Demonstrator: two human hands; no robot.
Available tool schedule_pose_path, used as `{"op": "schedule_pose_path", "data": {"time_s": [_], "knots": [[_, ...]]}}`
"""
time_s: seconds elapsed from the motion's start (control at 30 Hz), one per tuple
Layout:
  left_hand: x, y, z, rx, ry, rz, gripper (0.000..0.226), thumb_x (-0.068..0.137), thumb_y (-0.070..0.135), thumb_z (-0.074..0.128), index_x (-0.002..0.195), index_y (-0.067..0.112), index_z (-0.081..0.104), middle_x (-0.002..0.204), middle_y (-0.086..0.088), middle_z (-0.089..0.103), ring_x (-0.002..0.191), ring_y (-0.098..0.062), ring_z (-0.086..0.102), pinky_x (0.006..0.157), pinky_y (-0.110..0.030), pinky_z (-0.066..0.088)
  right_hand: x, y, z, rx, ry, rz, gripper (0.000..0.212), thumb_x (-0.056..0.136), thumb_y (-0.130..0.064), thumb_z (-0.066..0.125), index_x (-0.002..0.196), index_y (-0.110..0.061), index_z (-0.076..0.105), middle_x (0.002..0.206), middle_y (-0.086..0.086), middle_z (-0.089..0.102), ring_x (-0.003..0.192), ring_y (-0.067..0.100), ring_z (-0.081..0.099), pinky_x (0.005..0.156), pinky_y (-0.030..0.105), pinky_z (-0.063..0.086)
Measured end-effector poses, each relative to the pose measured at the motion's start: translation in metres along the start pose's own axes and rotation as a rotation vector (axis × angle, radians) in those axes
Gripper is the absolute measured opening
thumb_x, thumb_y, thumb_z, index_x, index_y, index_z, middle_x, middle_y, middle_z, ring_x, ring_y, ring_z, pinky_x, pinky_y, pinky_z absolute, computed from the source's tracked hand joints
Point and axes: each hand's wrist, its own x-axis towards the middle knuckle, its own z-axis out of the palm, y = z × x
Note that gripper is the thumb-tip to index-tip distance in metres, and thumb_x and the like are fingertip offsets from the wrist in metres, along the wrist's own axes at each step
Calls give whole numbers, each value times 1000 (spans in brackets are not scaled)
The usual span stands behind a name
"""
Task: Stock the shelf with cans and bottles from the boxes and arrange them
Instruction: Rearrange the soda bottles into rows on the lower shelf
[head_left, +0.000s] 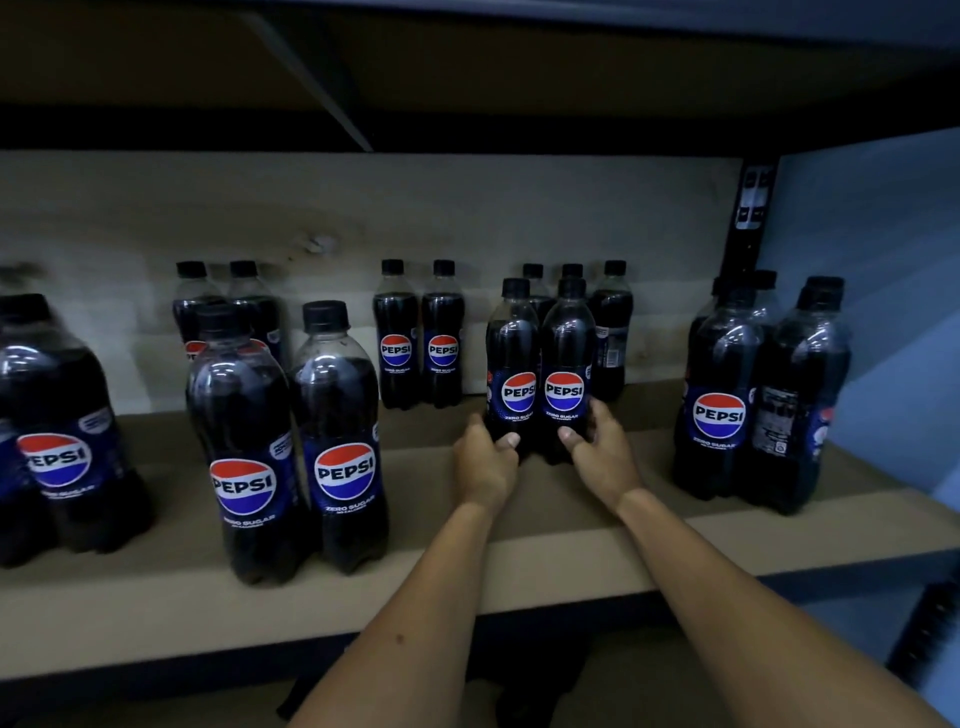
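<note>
At centre frame, the left hand (483, 457) and right hand (602, 452) are each gripping a dark-cola-filled Pepsi bottle (511, 364), (567, 364) standing on the shelf (519, 561).

Two upright, black-capped Pepsi bottles (540, 369) stand touching on the shelf (363, 587), labels forward, held at their bases, more bottles behind the grip.
</note>
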Motion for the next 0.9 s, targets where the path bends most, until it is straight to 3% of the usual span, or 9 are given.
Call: {"op": "schedule_pose_path", "data": {"time_s": [0.1, 0.23, 0.4, 0.9], "knots": [[1, -2, 0, -19, -17, 23, 26, 91, 9, 60, 116, 6, 55, 119, -13, 65, 113, -29, 58, 90, -27, 43, -1, -3, -1, 60, -28, 33, 55, 89, -2, 64, 139, -15, 45, 117, -8, 59, 117, 14, 55, 100, 28, 42], [0, -2, -1, -75, -65, 63, 35, 87, 12, 68, 119, 8, 54, 115, -4, 64, 108, -20, 59, 90, -26, 44, 1, 1, -1, 33, -37, 8, 56, 85, -3, 71, 134, -13, 47, 113, -10, 62, 112, 14, 59, 102, 33, 46], [2, -5, 0, -56, 1, 51, 32, 85, 9, 70, 113, 5, 55, 117, -12, 65, 110, -26, 60, 92, -32, 48, 1, 2, -2, 19, -59, -25, 55, 86, -1, 67, 136, -13, 47, 122, -2, 63, 117, 14, 58, 104, 33, 45], [2, -5, 0, -34, 6, 44, 32, 88, 9, 65, 117, 5, 54, 123, -14, 63, 115, -28, 58, 95, -31, 46, -1, 0, -1, 58, -58, -28, 51, 84, 2, 68, 130, -11, 51, 121, 2, 65, 114, 15, 61, 103, 36, 48]]}}
